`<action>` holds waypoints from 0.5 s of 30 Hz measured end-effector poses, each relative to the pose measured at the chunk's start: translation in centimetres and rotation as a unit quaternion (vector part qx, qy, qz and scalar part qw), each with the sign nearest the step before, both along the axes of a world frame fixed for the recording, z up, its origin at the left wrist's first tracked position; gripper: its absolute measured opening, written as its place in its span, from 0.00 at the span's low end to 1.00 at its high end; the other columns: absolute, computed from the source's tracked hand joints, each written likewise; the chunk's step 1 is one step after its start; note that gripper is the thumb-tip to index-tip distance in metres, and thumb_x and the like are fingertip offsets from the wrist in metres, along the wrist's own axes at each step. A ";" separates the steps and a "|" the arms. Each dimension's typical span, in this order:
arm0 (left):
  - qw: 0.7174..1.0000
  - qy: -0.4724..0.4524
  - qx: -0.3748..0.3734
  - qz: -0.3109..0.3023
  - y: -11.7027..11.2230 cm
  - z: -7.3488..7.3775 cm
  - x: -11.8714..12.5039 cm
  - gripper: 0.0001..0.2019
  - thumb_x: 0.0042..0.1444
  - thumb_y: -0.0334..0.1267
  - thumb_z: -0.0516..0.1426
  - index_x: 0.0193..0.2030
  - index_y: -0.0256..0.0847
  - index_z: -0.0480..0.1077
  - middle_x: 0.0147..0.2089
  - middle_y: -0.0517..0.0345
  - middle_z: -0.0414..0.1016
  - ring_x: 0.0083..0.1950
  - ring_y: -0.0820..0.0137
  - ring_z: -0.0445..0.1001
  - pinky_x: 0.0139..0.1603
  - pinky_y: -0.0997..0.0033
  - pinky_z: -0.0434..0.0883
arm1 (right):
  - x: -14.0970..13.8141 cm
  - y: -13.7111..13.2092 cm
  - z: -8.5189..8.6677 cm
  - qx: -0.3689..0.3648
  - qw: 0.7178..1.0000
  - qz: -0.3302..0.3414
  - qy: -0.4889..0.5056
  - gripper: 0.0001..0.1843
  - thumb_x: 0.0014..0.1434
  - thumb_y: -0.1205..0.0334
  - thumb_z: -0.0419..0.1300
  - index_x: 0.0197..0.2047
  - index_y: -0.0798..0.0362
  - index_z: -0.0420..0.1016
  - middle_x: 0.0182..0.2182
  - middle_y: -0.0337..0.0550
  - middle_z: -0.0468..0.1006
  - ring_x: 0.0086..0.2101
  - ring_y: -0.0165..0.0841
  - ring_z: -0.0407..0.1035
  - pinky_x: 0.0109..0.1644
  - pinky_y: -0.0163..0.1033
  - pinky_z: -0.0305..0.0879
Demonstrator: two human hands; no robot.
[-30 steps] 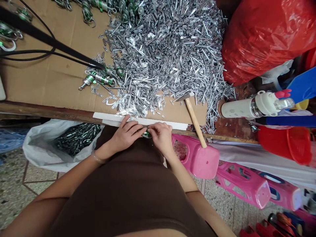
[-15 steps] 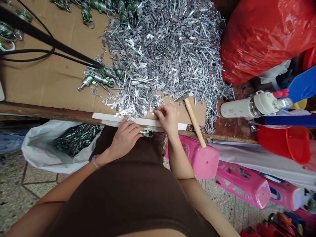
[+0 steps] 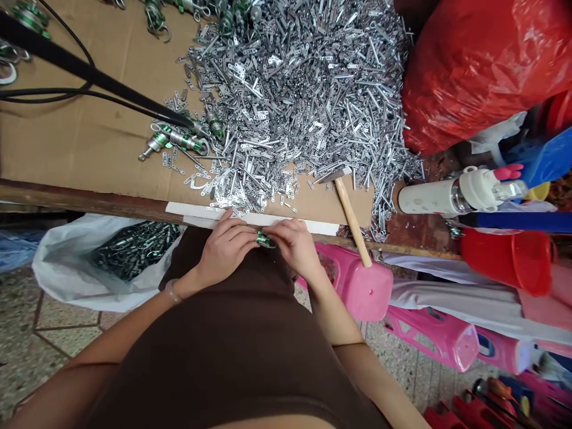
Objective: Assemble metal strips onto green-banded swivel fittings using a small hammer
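At the table's near edge, my left hand (image 3: 226, 247) is closed on a small green-and-silver metal fitting (image 3: 264, 239) with a wire loop. From the other side, my right hand (image 3: 295, 247) comes up to the same fitting with its fingertips pinched together. Anything small between those right fingertips is hidden. Just beyond both hands lies a large heap of small silver metal pieces (image 3: 286, 101), flat holed links and pins among them. Several finished-looking green-and-silver fittings (image 3: 179, 140) rest on the cardboard at the heap's left side.
A hammer (image 3: 351, 214) lies right of my hands, its wooden handle overhanging the edge. Further right stand a white bottle (image 3: 429, 195) and a red bag (image 3: 482, 71). Below the table are a white sack (image 3: 58, 262) of dark parts and pink stools (image 3: 369, 292). Black cables (image 3: 120, 89) cross the left side.
My right hand has come back from the near edge of the heap, down and left to the fitting. My left hand keeps its hold in about the same place.
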State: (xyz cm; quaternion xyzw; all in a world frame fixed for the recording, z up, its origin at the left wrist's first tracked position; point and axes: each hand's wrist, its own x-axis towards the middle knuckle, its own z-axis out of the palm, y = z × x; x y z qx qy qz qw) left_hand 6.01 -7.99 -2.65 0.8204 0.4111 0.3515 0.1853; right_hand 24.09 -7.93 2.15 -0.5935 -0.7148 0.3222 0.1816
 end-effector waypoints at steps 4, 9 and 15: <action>1.000 0.001 -0.005 -0.002 0.0 -0.2 0.0 0.02 0.55 0.34 0.57 0.34 0.40 0.72 0.35 0.60 0.77 0.42 0.67 0.71 0.60 0.48 0.64 | -1.5 -1.1 -0.6 -0.004 0.996 -0.075 0.038 0.12 0.60 0.65 0.51 0.41 0.50 0.75 0.35 0.42 0.77 0.38 0.33 0.67 0.45 0.40 0.59; 1.000 -0.009 -0.015 0.006 0.0 -0.1 0.1 0.03 0.55 0.34 0.57 0.33 0.41 0.72 0.34 0.60 0.78 0.41 0.68 0.72 0.60 0.48 0.64 | -3.0 -2.1 -1.3 -0.044 0.978 -0.204 0.005 0.08 0.58 0.60 0.55 0.32 0.51 0.74 0.32 0.39 0.75 0.38 0.34 0.64 0.45 0.42 0.54; 1.000 -0.012 -0.005 0.005 0.1 0.0 0.1 0.01 0.54 0.33 0.59 0.33 0.39 0.71 0.33 0.59 0.78 0.40 0.67 0.72 0.59 0.47 0.65 | -3.9 -2.6 -2.4 -0.043 0.967 -0.228 -0.104 0.09 0.58 0.56 0.53 0.34 0.50 0.72 0.37 0.42 0.68 0.41 0.37 0.60 0.44 0.42 0.52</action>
